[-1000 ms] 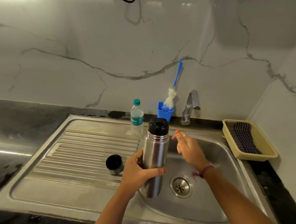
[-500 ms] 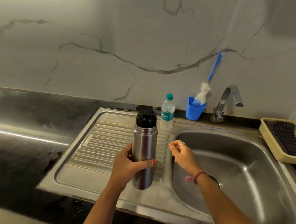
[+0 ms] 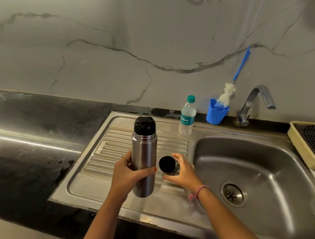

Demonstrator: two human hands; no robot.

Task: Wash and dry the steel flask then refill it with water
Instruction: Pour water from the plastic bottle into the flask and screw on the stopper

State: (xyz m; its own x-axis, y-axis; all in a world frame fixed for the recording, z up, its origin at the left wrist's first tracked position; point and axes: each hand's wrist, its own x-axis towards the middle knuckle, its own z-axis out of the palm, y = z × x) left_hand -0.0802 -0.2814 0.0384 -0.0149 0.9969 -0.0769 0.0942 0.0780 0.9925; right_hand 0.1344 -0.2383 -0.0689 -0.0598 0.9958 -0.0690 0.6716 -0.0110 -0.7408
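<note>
Your left hand [image 3: 126, 174] fingers wrapped around the upright steel flask [image 3: 144, 156], your right hand [image 3: 184, 171] fingers spread, curved around the cap cup [image 3: 167, 165], contact unclear

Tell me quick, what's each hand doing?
Left hand: grips the steel flask.
Right hand: open, fingers spread around the cup lid.
</note>
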